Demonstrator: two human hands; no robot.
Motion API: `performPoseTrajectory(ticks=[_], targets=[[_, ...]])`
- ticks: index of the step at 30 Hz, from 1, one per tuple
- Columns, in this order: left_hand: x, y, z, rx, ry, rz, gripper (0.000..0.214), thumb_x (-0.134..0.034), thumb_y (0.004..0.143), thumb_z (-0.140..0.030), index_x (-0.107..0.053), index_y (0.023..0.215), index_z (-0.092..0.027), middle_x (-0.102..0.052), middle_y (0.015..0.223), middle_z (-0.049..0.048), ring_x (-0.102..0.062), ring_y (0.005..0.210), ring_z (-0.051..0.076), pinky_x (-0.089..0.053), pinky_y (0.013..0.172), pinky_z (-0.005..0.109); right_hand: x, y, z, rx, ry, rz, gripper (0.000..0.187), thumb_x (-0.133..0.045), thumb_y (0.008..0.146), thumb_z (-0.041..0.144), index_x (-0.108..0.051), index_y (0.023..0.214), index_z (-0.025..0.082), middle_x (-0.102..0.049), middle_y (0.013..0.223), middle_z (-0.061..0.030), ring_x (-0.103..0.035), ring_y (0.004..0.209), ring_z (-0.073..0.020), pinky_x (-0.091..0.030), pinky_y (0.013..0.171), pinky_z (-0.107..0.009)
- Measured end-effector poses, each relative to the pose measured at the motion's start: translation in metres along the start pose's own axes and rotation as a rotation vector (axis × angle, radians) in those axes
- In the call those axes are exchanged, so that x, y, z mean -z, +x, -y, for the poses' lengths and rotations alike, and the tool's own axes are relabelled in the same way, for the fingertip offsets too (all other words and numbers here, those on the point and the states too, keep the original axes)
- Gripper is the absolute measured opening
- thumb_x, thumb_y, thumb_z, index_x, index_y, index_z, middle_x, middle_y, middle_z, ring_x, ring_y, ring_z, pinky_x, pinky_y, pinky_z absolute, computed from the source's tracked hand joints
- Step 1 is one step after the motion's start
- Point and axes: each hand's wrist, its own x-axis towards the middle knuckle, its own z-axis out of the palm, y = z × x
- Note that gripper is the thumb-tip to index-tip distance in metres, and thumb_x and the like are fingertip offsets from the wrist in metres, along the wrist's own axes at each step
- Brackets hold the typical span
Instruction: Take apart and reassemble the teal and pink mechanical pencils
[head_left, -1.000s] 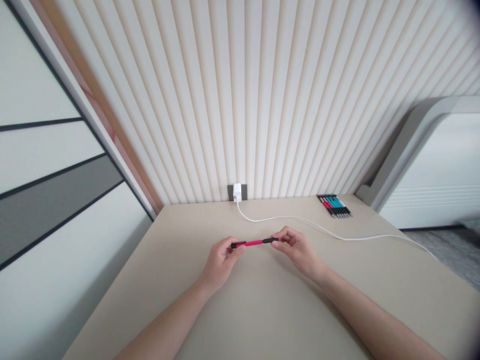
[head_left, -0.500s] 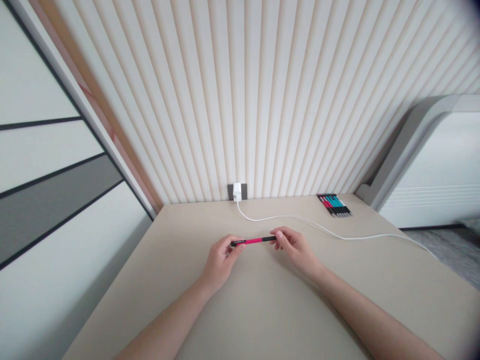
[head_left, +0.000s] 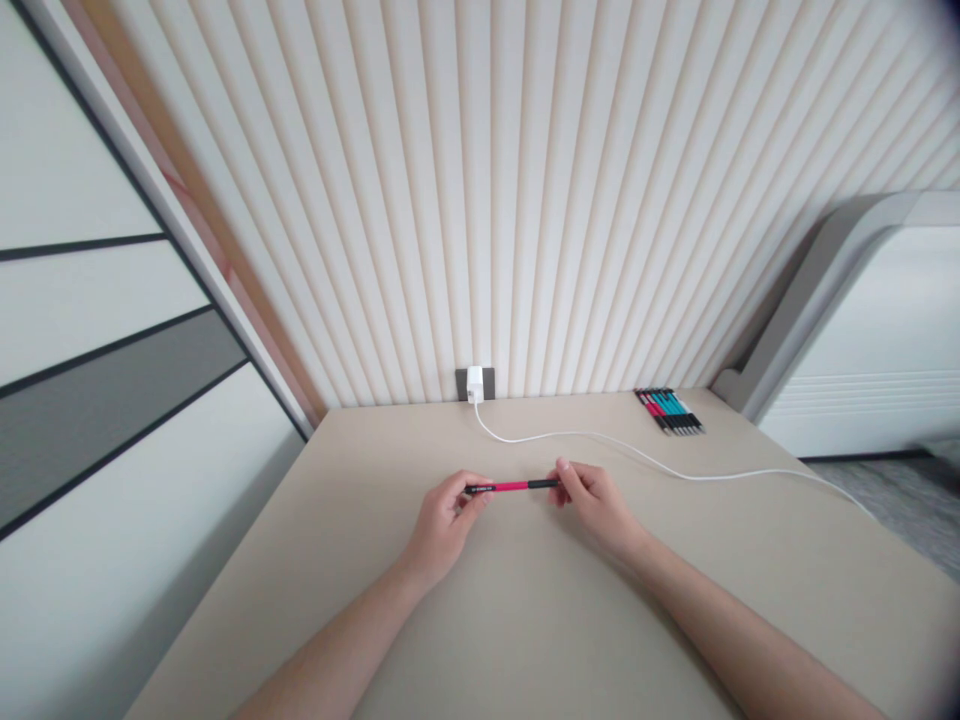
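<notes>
A pen (head_left: 511,486) with a pink middle and black ends is held level above the tabletop, between my two hands. My left hand (head_left: 444,520) pinches its left black end between thumb and fingers. At the other end, my right hand (head_left: 589,500) closes thumb and fingertips on the black grip; the pen's tip is hidden there. Farther back on the right, several pink and blue pens (head_left: 670,411) with black ends lie side by side on the table.
The beige table (head_left: 510,630) meets a ribbed cream wall panel (head_left: 480,200). A white charger (head_left: 475,384) sits in a dark wall socket, and its white cable (head_left: 660,463) runs across the table to the right. A pale cabinet (head_left: 97,500) stands left.
The pen's right end has dipped slightly, so the pen lies nearly level. My right hand has shifted a little rightward, its fingers repositioned on the black end. My left hand keeps its hold.
</notes>
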Motion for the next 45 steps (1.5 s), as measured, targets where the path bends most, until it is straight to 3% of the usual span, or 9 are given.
performPoseTrajectory(ticks=[4, 8, 13, 17, 20, 24, 29, 35, 45], targets=[[0.0005, 0.0012, 0.0036, 0.051, -0.027, -0.030, 0.023, -0.060, 0.088, -0.039, -0.066, 0.097, -0.018, -0.063, 0.073, 0.0004, -0.056, 0.063, 0.014, -0.044, 0.058, 0.023, 0.0025, -0.0006, 0.0028, 0.156, -0.006, 0.018, 0.037, -0.057, 0.089, 0.048, -0.064, 0.112, 0.019, -0.068, 0.087, -0.0044, -0.061, 0.077, -0.0176, -0.047, 0.074, -0.029], [0.0011, 0.0008, 0.0018, 0.043, -0.025, -0.017, 0.022, -0.061, 0.087, -0.038, -0.067, 0.097, -0.019, -0.063, 0.074, 0.0002, -0.056, 0.063, 0.013, -0.044, 0.057, 0.022, 0.0018, -0.0019, 0.0035, 0.170, -0.099, 0.007, 0.029, -0.059, 0.088, 0.046, -0.068, 0.092, 0.020, -0.068, 0.083, -0.0033, -0.059, 0.076, -0.0171, -0.046, 0.073, -0.028], [0.0008, -0.0007, -0.0040, 0.006, 0.005, 0.014, 0.021, -0.063, 0.086, -0.037, -0.069, 0.094, -0.018, -0.067, 0.078, 0.0020, -0.056, 0.064, 0.013, -0.043, 0.057, 0.022, -0.0008, -0.0024, 0.0009, 0.004, -0.131, 0.042, 0.062, -0.033, 0.098, 0.053, -0.061, 0.055, 0.018, -0.057, 0.053, -0.0020, -0.050, 0.053, -0.0139, -0.040, 0.058, -0.027], [0.0009, 0.0001, -0.0026, 0.041, -0.001, -0.028, 0.025, -0.061, 0.087, -0.040, -0.068, 0.094, -0.018, -0.063, 0.071, 0.0002, -0.055, 0.061, 0.013, -0.043, 0.056, 0.022, 0.0011, -0.0010, 0.0006, 0.106, -0.063, 0.002, 0.043, -0.043, 0.096, 0.050, -0.070, 0.091, 0.017, -0.068, 0.076, -0.0046, -0.060, 0.071, -0.0171, -0.045, 0.069, -0.028], [0.0012, 0.0010, -0.0003, 0.070, -0.018, -0.040, 0.026, -0.061, 0.087, -0.042, -0.067, 0.093, -0.017, -0.061, 0.067, -0.0010, -0.055, 0.059, 0.013, -0.042, 0.054, 0.022, 0.0031, -0.0005, 0.0015, 0.206, -0.073, -0.004, 0.035, -0.059, 0.089, 0.044, -0.064, 0.114, 0.020, -0.068, 0.090, -0.0042, -0.061, 0.080, -0.0179, -0.047, 0.077, -0.029], [0.0011, 0.0005, -0.0004, 0.046, -0.022, -0.021, 0.025, -0.062, 0.087, -0.041, -0.067, 0.094, -0.018, -0.063, 0.071, 0.0002, -0.056, 0.063, 0.014, -0.043, 0.056, 0.022, 0.0032, -0.0020, 0.0040, 0.201, -0.136, -0.007, 0.027, -0.056, 0.090, 0.044, -0.069, 0.095, 0.020, -0.070, 0.088, -0.0046, -0.060, 0.079, -0.0185, -0.047, 0.075, -0.030], [0.0007, -0.0011, -0.0019, 0.008, -0.009, 0.014, 0.022, -0.062, 0.087, -0.038, -0.068, 0.094, -0.019, -0.067, 0.077, 0.0021, -0.057, 0.064, 0.014, -0.045, 0.059, 0.023, 0.0013, -0.0033, 0.0044, 0.067, -0.202, 0.032, 0.058, -0.035, 0.098, 0.051, -0.065, 0.061, 0.018, -0.060, 0.057, -0.0022, -0.053, 0.056, -0.0147, -0.041, 0.059, -0.027], [0.0022, 0.0012, -0.0007, 0.060, -0.014, -0.034, 0.025, -0.061, 0.087, -0.040, -0.067, 0.094, -0.017, -0.063, 0.070, 0.0002, -0.056, 0.060, 0.013, -0.044, 0.056, 0.023, 0.0017, -0.0015, 0.0023, 0.206, -0.124, -0.006, 0.032, -0.056, 0.090, 0.045, -0.068, 0.108, 0.020, -0.070, 0.088, -0.0046, -0.061, 0.079, -0.0184, -0.047, 0.076, -0.030], [0.0030, 0.0008, -0.0048, -0.007, 0.040, 0.000, 0.020, -0.060, 0.087, -0.037, -0.067, 0.091, -0.019, -0.067, 0.080, 0.0029, -0.059, 0.069, 0.016, -0.045, 0.060, 0.023, 0.0061, -0.0032, 0.0061, 0.150, -0.210, 0.024, 0.020, -0.055, 0.090, 0.035, -0.070, 0.093, 0.022, -0.070, 0.086, -0.0047, -0.061, 0.079, -0.0191, -0.047, 0.064, -0.027]])
